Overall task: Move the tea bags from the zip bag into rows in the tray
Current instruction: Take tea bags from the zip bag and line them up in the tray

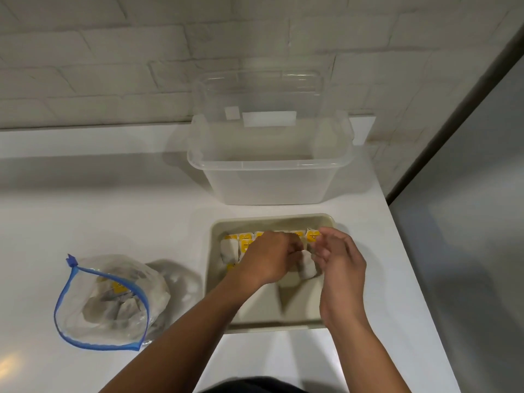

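A beige tray [255, 321] sits on the white counter at centre right. Along its far wall lies a row of tea bags [246, 237] with yellow tags, and a few more lie below at the left. Both hands are over the tray. My left hand [269, 258] has its fingers curled, pinching at a white tea bag [307, 266] between the two hands. My right hand [340, 262] pinches the same bag from the right. The clear zip bag [113, 302] with a blue zipper lies open at the left, with several tea bags inside.
A clear plastic bin [269, 171] stands behind the tray, its lid leaning against the white brick wall. The counter's right edge runs close beside the tray, with a grey surface beyond it.
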`<state>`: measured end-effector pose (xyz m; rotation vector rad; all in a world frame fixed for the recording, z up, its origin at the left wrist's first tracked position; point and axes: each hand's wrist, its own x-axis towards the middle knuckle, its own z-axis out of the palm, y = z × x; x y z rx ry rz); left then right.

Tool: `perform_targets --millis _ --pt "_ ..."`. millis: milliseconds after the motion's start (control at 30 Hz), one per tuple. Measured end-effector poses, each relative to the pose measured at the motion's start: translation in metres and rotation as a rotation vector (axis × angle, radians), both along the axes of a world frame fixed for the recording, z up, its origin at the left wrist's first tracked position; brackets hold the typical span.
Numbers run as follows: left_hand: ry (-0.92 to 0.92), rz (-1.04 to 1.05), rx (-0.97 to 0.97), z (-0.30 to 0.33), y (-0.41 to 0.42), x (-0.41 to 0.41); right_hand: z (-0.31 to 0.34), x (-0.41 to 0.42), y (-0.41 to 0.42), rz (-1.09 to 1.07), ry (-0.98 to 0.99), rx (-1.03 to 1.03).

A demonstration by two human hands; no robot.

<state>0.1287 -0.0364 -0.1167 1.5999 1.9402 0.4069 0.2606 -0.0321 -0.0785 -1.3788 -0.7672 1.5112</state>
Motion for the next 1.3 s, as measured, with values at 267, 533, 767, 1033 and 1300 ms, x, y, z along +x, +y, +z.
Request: perform_targets --millis 267,533,767,1033,1300 --pt "0.228 -0.028 0.110 -0.018 0.036 0.013 0.000 0.010 0.000 -0.047 -0.001 -0.059" --pt "0.429 -0.010 0.312 -0.036 0.038 0.019 -0.003 0.014 -0.001 -0.041 0.073 -0.090" --pt "0.468 0.003 0.341 -0.047 0.037 0.023 -0.004 0.015 -0.002 -0.025 0.078 -0.089" --pt "0.509 0.026 0.364 -0.038 0.037 0.027 -0.004 0.015 -0.002 -0.012 0.071 -0.091" --pt "0.493 0.110 0.434 -0.035 0.031 0.026 -0.003 0.017 -0.002 -0.007 0.072 -0.085"
